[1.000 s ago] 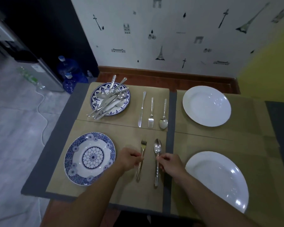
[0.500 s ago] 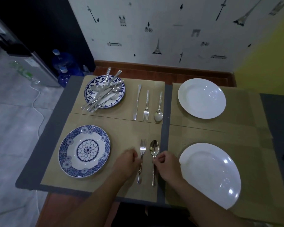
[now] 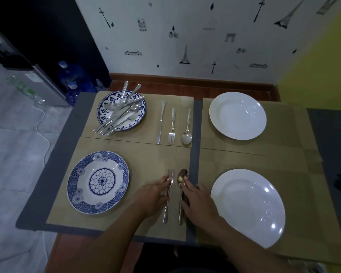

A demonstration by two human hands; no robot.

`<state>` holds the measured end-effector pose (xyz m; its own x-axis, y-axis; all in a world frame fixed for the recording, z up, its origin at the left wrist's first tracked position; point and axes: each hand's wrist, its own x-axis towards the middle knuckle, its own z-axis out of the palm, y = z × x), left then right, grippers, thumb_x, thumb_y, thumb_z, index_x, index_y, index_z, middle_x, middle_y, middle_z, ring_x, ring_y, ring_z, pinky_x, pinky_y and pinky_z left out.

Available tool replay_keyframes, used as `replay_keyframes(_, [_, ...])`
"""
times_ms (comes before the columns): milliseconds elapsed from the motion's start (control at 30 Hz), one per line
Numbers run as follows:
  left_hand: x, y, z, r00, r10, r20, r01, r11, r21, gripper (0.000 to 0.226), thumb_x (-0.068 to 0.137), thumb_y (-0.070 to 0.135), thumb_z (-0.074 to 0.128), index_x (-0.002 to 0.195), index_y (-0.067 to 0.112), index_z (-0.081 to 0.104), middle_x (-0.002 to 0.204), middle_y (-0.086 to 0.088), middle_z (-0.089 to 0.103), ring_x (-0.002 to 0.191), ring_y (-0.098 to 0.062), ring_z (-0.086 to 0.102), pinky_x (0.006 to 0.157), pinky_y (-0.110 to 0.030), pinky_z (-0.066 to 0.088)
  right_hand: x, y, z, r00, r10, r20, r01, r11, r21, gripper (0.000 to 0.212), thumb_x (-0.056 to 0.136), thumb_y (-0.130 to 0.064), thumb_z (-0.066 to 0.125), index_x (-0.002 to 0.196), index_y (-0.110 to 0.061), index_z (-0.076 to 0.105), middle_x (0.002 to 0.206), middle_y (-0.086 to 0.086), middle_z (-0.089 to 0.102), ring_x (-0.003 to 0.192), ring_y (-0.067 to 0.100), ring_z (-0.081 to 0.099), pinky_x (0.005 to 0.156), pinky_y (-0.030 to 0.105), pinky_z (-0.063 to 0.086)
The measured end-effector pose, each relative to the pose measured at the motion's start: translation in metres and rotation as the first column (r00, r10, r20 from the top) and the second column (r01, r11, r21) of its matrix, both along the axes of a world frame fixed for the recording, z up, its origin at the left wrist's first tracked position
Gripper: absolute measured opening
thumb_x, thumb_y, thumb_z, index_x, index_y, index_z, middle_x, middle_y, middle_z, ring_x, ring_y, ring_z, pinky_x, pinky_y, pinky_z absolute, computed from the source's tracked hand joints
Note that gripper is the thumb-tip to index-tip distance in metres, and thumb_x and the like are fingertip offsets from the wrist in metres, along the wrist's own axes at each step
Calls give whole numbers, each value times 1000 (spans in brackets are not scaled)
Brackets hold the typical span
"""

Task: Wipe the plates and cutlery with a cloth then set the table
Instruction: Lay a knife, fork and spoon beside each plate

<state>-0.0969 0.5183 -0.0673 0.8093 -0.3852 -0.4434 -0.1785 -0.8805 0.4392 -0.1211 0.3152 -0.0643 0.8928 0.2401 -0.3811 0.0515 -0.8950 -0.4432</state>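
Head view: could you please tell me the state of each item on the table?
Near blue plate: empty, flat.
Far blue plate: holds loose cutlery.
Far white plate: empty.
Near white plate: empty.
Far cutlery set: laid in a row.
Near fork: lying flat, touched by left hand.
Near spoon: lying flat, touched by right hand.

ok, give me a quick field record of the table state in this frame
left hand: fingers touch the near fork, which lies on the near-left mat
right hand: fingers touch the near spoon, beside that fork
near-left setting: blue patterned plate, fork, spoon; no knife seen
far-left setting: knife, far fork, far spoon in a row
spare cutlery: piled on the far blue plate
right side: far white plate, near white plate; no cutlery beside them
cloth: not in view
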Motion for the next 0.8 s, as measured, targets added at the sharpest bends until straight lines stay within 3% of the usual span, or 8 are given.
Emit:
replay_keyframes(267, [-5,4,-5,1000,8,16,-7,999,-41,65,98,37,55,157,31,28,164,17,16,140,-16,44,113,-33,38,-7,-1,-2,1000,8,-7,-8,1000,14,62,103,-31,57,160,-22,35,167,-8,30,131,20,38,107,29,42])
replay_keyframes(533, [-6,6,1,999,22,-28,-23,999,-44,63,97,37,57,155,29,33,164,16,15,103,-5,66,109,-33,40,-7,0,-1,1000,-27,-14,28,999,34,65,101,-34,61,160,-24,35,163,-7,38,132,17,37,110,26,39])
replay_keyframes(667, [-7,7,2,999,31,-34,-32,998,-48,64,97,37,59,155,28,34,164,14,17,111,-7,64,108,-29,37,-6,1,2,1000,-19,-23,19,1000,22,65,102,-33,61,160,-23,34,164,-7,35,135,19,37,112,28,37])
replay_keyframes(800, [-7,6,4,998,44,-48,-46,998,-47,64,97,37,59,155,28,34,164,15,17,101,-4,66,106,-28,38,-6,0,4,999,-15,-31,16,1000,13,66,102,-33,60,161,-23,31,164,-6,35,136,20,36,113,29,37])
